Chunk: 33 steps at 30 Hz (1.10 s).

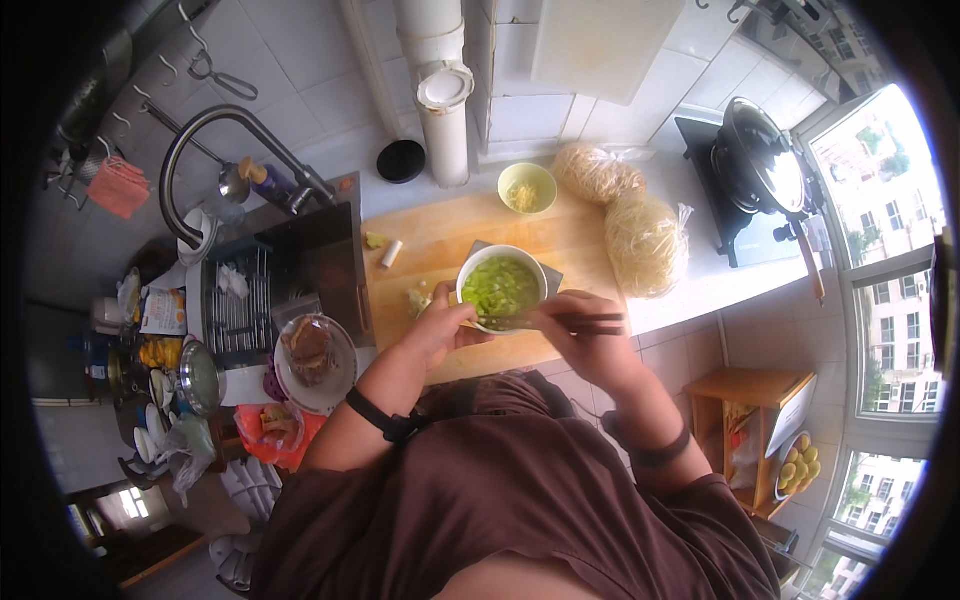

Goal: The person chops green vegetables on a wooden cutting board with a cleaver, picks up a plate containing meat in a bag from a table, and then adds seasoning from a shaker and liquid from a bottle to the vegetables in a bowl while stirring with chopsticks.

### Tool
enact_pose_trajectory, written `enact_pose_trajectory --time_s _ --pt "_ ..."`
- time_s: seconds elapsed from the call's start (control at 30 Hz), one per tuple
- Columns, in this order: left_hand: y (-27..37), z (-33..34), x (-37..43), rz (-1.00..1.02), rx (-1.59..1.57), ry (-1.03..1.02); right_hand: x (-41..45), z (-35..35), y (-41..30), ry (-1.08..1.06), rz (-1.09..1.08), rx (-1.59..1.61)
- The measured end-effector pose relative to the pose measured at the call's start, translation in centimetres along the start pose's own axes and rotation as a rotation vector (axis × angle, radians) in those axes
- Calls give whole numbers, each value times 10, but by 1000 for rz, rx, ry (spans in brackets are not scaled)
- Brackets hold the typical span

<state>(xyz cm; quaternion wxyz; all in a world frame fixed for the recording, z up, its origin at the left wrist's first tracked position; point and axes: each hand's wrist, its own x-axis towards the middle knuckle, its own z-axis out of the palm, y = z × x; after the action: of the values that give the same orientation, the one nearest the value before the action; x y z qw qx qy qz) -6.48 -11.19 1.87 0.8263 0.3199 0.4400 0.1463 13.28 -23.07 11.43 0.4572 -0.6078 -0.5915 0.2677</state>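
Observation:
My left hand (448, 324) grips the near left rim of a white bowl (541, 271) that holds chopped green vegetable (499, 289). In my right hand (581, 330) is a pair of dark chopsticks (604, 324); their far ends point left, at the bowl's near edge, partly hidden by the hand. The bowl is above a wooden cutting board (427, 255), over a flat grey blade-like piece (553, 280) whose corners show. Left of the bowl lie pale chopped bits (418, 301), a white stalk piece (391, 253) and a yellowish chunk (375, 240).
Behind the board's middle stands a green bowl (527, 180) with yellow shreds. Bagged noodles (646, 244) rest at its right, near a lidded pan (761, 157) on a cooktop (701, 150). A sink (315, 247) with a curved faucet (174, 150) and a plate of bagged meat (341, 375) are at the left.

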Motion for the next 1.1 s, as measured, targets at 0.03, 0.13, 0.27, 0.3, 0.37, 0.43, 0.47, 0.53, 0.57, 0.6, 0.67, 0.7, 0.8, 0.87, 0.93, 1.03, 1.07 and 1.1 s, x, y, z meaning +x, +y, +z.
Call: enact_pose_trajectory --time_s 0.03,0.13,0.27,0.3,0.37,0.43,0.47,0.53,0.57,0.6,0.67,0.7,0.8,0.87,0.93,1.03,1.07,1.1 --pt "2 4 -2 4 7 0 4 3 6 41 -61 -36" --pt "1 1 -5 30 10 22 4 -10 -4 126 87 -10" --pt "9 6 -14 54 19 26 13 -18 -18 170 17 -76" --pt "10 8 -13 59 21 22 15 -14 -15 174 13 -79" --pt "11 10 -11 26 24 -29 18 -8 -4 16 -151 -181" --pt "9 5 -11 40 10 7 17 -10 -16 -81 -129 -162" --pt "9 2 -11 47 0 37 15 -12 -17 -69 -85 -84" --pt "11 -4 -14 45 9 66 12 -20 -22 -42 -19 -40" --pt "11 -6 -16 39 20 92 13 -18 -26 -46 -22 -39" --pt "12 -6 -15 40 21 87 13 -17 -30 -81 20 -1" --pt "11 -5 -14 71 -7 29 12 -8 -28 -162 86 78" --pt "11 -4 -15 73 -8 28 12 -6 -20 -162 85 76" --pt "9 -4 -17 125 10 54 14 -10 -18 44 25 -15" --pt "9 -12 -18 123 -36 60 14 -21 -29 83 32 -65" --pt "10 -11 -21 116 -49 67 13 -24 -29 96 30 -111" --pt "13 -3 -24 102 -57 61 15 -11 -23 158 -66 -253" --pt "13 0 -24 95 -52 47 16 -4 -22 159 -51 -175" --pt "12 0 -23 98 -55 51 18 2 -21 154 -38 -93"
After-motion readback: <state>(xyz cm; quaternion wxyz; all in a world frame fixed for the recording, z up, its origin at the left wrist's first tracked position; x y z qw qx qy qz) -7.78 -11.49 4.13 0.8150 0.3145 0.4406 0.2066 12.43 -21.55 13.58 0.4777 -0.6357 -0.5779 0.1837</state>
